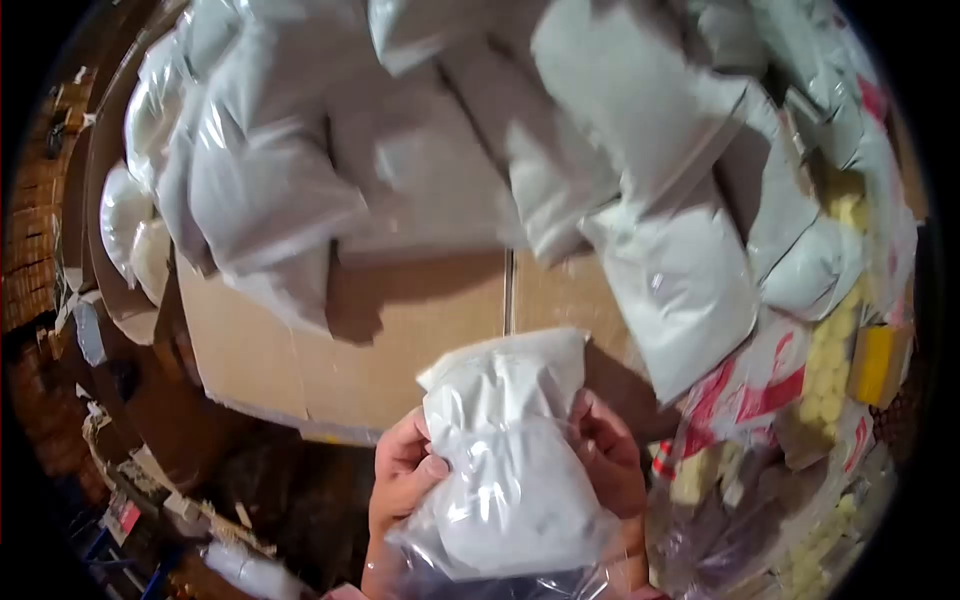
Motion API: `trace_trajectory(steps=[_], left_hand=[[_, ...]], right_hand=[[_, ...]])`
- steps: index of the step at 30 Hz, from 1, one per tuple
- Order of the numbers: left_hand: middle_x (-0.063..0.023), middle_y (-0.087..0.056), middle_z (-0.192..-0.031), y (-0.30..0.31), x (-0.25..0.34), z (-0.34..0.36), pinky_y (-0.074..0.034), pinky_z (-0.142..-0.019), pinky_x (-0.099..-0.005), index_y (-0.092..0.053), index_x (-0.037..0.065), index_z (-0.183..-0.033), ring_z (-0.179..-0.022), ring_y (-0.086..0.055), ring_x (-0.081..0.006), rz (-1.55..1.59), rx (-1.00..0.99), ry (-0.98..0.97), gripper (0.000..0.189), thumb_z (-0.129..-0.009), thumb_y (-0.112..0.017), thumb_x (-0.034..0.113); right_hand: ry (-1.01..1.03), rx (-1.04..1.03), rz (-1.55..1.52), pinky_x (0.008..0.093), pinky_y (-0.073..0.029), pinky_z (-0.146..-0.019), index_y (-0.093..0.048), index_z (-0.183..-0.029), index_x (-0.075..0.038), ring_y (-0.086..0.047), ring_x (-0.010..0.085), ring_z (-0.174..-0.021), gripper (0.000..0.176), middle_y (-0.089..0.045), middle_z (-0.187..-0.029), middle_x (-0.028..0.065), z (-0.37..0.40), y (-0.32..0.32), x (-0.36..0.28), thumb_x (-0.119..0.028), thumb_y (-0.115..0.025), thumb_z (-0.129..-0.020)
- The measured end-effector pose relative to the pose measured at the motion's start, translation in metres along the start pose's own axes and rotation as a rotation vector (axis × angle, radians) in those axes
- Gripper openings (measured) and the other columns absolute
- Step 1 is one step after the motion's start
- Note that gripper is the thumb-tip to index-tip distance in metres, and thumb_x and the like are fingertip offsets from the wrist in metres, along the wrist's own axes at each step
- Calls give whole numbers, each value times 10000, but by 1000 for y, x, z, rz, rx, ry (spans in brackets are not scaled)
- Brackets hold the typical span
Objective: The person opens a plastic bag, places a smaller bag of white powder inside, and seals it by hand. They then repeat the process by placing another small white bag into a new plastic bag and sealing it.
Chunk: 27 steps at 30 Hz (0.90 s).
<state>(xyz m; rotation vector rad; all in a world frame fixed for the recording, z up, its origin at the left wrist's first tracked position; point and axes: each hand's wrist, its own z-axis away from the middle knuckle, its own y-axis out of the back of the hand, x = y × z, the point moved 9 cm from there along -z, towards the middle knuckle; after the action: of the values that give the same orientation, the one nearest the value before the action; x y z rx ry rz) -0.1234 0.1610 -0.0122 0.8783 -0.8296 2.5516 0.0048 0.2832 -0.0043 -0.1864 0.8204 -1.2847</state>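
Observation:
Between my two hands is a plump white-filled plastic bag (500,385), its upper end showing bare. A clear plastic bag (575,555) surrounds its lower part, with the loose open edge running across the middle. My left hand (405,485) grips the left side, thumb and fingers bent at the clear bag's edge. On the opposite side my right hand (612,465) has its fingers curled around the same bundle. Just beyond the bundle lies a cardboard surface (420,320).
Several similar white bags (265,185) are piled across the far side of the cardboard. One white bag (685,290) lies at the right near the cardboard's edge. Red-and-white printed plastic (745,390) and pale yellow items (825,365) sit further right. Wood scraps (160,480) are at lower left.

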Motion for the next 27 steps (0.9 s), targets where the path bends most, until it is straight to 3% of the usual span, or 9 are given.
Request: trace_trajectory(steps=[2, 5, 8, 11, 15, 18, 21, 24, 27], left_hand=[[-14, -582, -930, 2, 11, -19, -411, -772, -203, -556, 10, -879, -855, -528, -75, 37, -15, 13, 209, -814, -700, 147], [-36, -621, -941, 1, 47, -26, -425, -821, -226, -583, -3, -938, -890, -570, -121, -255, 77, -59, 178, -762, -558, 6], [-95, -609, -882, -28, 102, -17, -429, -816, -237, -561, -43, -999, -846, -561, -164, -699, 114, -571, 331, -689, -445, -34], [-94, -607, -857, -17, 77, -17, -442, -785, -244, -554, -33, -975, -819, -557, -149, -523, 85, -382, 300, -700, -435, -30], [-77, -615, -858, 4, 44, -20, -445, -728, -260, -537, 5, -936, -817, -535, -119, -461, -2, -213, 198, -744, -582, 27], [-31, -558, -797, -6, 25, -24, -430, -635, -236, -471, 44, -937, -755, -512, -84, -202, 74, -57, 137, -965, -558, 146], [-10, -530, -729, 4, 20, -9, -404, -566, -228, -510, 31, -884, -673, -485, -50, -326, 245, -166, 190, -922, -636, 167], [-48, -494, -657, 12, 14, 19, -397, -553, -265, -546, 0, -776, -602, -457, -110, -541, 484, -208, 272, -855, -712, 200], [-94, -503, -653, 5, 10, 37, -403, -565, -291, -575, -8, -797, -578, -426, -179, -827, 469, -452, 238, -869, -683, 191]], right_hand=[[149, -20, 156, 171, -350, -562, -508, -1145, -7, -464, 16, -674, 283, -526, -842, -41, -16, 2, -18, -55, -624, -893], [203, 72, 343, 210, -467, -728, -596, -1074, 48, -580, 79, -778, 213, -618, -839, 1, -23, -17, -56, 35, -637, -865], [573, 151, 584, 246, -483, -794, -597, -1055, 44, -608, 147, -887, 264, -633, -1012, 88, -7, -35, -82, 37, -669, -802], [728, 123, 1007, 278, -461, -833, -579, -1045, 21, -572, 173, -951, 313, -579, -1034, 112, 2, -60, -95, 45, -669, -746], [574, 56, 759, 233, -418, -735, -545, -962, -3, -499, 93, -807, 186, -550, -842, 8, -3, -61, -80, -94, -638, -828], [306, 186, 567, 227, -369, -646, -483, -837, -43, -422, 66, -714, 252, -474, -765, -16, -10, -22, -38, -266, -581, -904], [396, 393, 735, 268, -381, -648, -457, -829, -32, -404, 95, -709, 269, -440, -740, 2, 15, -14, -35, -257, -575, -918], [860, 529, 1296, 277, -395, -669, -469, -855, -23, -399, 113, -717, 238, -444, -735, 21, 39, -25, -41, -229, -554, -939], [599, 442, 935, 271, -408, -702, -493, -887, -24, -426, 125, -748, 192, -479, -772, 40, 42, 0, -17, -198, -545, -950]])
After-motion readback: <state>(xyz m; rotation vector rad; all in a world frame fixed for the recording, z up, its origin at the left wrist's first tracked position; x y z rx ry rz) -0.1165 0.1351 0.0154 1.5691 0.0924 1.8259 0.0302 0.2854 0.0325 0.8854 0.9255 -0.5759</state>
